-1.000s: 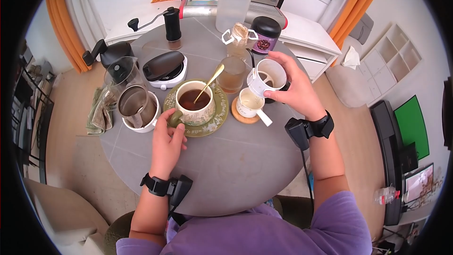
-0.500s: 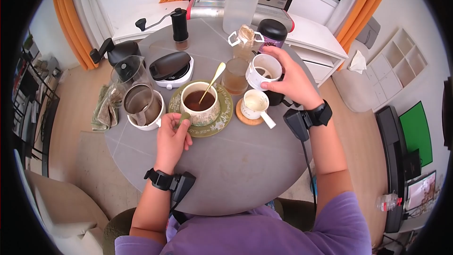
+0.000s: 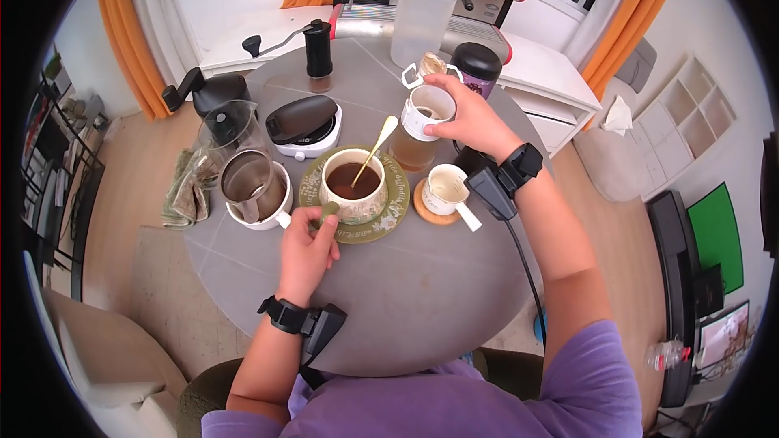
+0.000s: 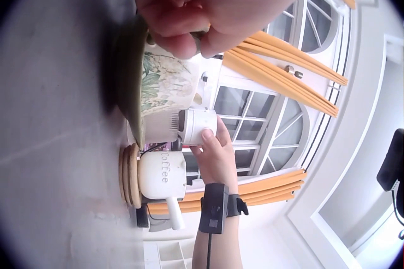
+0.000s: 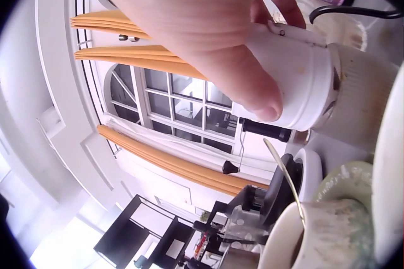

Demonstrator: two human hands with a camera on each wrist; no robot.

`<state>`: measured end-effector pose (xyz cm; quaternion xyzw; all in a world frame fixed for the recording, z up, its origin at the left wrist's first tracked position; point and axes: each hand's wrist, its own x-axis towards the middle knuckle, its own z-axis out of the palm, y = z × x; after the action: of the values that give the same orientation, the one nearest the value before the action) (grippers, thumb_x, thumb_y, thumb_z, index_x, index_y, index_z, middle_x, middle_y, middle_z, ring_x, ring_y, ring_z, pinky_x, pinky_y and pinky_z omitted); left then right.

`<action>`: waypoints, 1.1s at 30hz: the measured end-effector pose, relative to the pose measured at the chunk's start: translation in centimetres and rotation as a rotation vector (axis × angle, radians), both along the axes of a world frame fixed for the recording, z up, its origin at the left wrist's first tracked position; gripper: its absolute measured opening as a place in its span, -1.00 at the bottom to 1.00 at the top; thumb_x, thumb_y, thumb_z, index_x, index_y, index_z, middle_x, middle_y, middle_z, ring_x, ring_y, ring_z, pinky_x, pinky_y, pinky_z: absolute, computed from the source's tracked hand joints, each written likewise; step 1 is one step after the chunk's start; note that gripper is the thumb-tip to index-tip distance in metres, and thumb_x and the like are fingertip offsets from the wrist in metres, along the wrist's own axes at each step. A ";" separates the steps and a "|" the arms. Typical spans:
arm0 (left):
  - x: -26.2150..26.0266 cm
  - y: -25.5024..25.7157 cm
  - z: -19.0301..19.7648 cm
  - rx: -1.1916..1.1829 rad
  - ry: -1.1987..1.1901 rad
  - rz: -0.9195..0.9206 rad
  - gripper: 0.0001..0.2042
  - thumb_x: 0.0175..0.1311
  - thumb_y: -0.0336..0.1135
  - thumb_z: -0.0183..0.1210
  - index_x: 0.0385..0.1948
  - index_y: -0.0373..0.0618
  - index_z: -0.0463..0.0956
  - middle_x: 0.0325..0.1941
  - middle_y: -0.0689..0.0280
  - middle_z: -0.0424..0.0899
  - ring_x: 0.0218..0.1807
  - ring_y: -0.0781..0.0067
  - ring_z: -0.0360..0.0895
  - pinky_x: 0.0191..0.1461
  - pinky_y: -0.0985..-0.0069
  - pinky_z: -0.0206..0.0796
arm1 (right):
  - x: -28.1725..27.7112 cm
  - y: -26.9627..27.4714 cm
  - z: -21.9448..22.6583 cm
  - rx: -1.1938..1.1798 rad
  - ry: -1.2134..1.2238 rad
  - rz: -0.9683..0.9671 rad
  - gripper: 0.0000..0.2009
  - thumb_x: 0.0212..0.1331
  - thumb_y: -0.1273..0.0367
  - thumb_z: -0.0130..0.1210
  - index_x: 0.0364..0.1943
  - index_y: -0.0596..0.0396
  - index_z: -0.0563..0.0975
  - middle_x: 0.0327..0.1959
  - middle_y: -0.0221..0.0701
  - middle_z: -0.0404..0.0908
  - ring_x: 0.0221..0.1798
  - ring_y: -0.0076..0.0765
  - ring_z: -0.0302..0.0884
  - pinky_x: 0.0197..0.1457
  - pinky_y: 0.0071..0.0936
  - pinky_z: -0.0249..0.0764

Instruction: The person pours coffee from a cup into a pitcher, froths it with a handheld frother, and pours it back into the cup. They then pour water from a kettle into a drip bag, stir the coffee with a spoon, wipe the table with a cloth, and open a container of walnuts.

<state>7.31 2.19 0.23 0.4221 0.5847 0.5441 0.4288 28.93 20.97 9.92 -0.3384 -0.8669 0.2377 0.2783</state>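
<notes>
The white cylindrical cup point(image 3: 416, 120) is held between the right hand's point(image 3: 477, 120) parted thumb and fingers, above the ribbed glass point(image 3: 411, 152). Nearer the person, below those fingers, the floral mug's point(image 3: 363, 209) handle is pinched by the left hand point(image 3: 307, 253).

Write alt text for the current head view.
A person's right hand holds a white cup at the mouth of a glass of brownish liquid, while the left hand grips the handle of a mug with a gold spoon in it. The mug stands on a green saucer on a round gray table.
</notes>
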 end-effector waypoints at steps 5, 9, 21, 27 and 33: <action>0.2 0.3 -0.7 0.113 0.063 -0.025 -0.86 0.28 -0.33 -0.05 -0.37 -0.20 0.41 -0.68 0.40 0.39 -0.77 0.76 0.22 -0.76 0.76 -0.06 | -0.5 0.7 -0.3 -0.028 -0.064 -0.030 -0.35 -0.20 0.41 0.23 0.10 0.12 0.25 0.08 -0.25 0.33 0.16 -0.26 0.27 0.22 -0.44 0.17; 0.1 0.3 -0.2 0.084 0.038 -0.047 -0.83 0.29 -0.31 -0.06 -0.40 -0.19 0.44 -0.79 0.46 0.29 -0.77 0.77 0.19 -0.76 0.77 -0.08 | -0.6 1.3 -0.4 -0.020 -0.104 -0.012 -0.35 -0.20 0.40 0.23 0.11 0.11 0.24 0.09 -0.23 0.33 0.16 -0.25 0.27 0.22 -0.43 0.16; -0.2 0.6 -0.1 -0.016 -0.065 -0.111 -0.72 0.28 -0.17 -0.06 -0.48 -0.19 0.44 -0.82 0.46 0.31 -0.79 0.73 0.18 -0.71 0.72 -0.03 | -0.8 1.4 0.1 -0.012 -0.162 0.026 -0.32 -0.20 0.41 0.24 0.14 0.10 0.22 0.11 -0.24 0.31 0.16 -0.23 0.27 0.23 -0.42 0.16; -0.2 0.8 -0.1 -0.033 -0.087 -0.131 -0.72 0.33 -0.15 -0.13 -0.43 -0.18 0.39 -0.78 0.46 0.27 -0.77 0.71 0.17 -0.72 0.72 -0.08 | -0.7 0.8 0.7 0.119 -0.165 0.041 -0.35 -0.17 0.38 0.22 0.12 0.09 0.24 0.11 -0.22 0.30 0.16 -0.17 0.24 0.22 -0.38 0.15; 0.0 1.1 -0.2 -0.018 -0.114 -0.092 -0.71 0.31 -0.17 -0.11 -0.51 -0.19 0.37 -0.80 0.41 0.33 -0.79 0.69 0.19 -0.71 0.72 -0.03 | -3.9 -1.1 1.4 0.573 -0.364 0.208 -0.58 -0.07 0.35 0.16 -0.04 0.05 0.40 0.02 -0.38 0.40 0.21 -0.17 0.17 0.24 -0.28 0.12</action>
<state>7.32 3.27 0.04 0.4133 0.5442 0.5415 0.4897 25.03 19.90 11.36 -0.1932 -0.9636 -0.0523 0.1772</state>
